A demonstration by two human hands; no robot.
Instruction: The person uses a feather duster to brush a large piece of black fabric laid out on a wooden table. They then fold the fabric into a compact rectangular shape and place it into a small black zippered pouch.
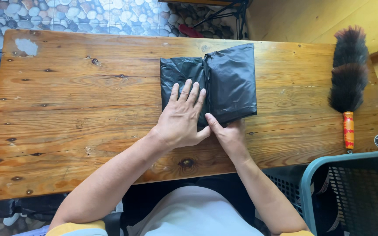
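Left hand flat, fingers spread, pressing folded black plastic bag on wooden table. Right hand pinching bag's near edge. Feather duster far right.

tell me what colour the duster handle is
The duster handle is orange with red and yellow markings, below dark brown feathers; the head view shows it at the table's right end.

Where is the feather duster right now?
In the head view, the feather duster lies at the wooden table's right end, beyond the folded black plastic bag, just above the teal basket.
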